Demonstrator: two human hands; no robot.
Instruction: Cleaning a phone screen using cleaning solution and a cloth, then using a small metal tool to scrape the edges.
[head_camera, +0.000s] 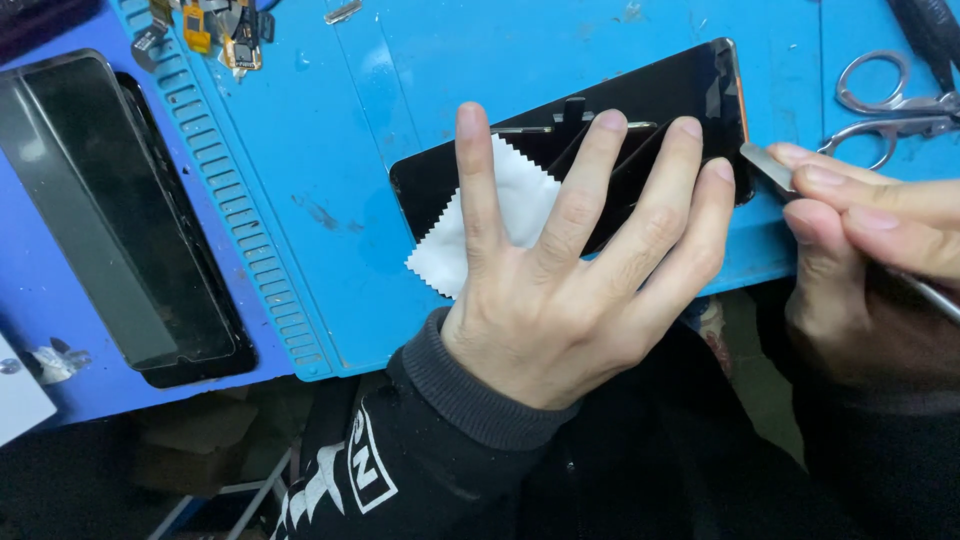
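The left hand (560, 300) lay flat with its fingers (478, 180) spread wide, pressing a black phone screen (640, 100) and a white cleaning cloth (500, 220) onto the blue work mat (330, 150), probably so the screen would not slide. The right hand (870, 260) had its fingers closed on a thin metal pry tool (768, 165), its tip at the screen's right edge. Another dark screen (120, 220) and scissors (890, 105) lay on the tabletop nearby.

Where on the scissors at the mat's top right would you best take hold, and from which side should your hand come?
Probably grip the scissors by their two finger loops, which lie open toward the mat's centre. Come from above, left of them; the right hand with its metal tool crowds the near side.
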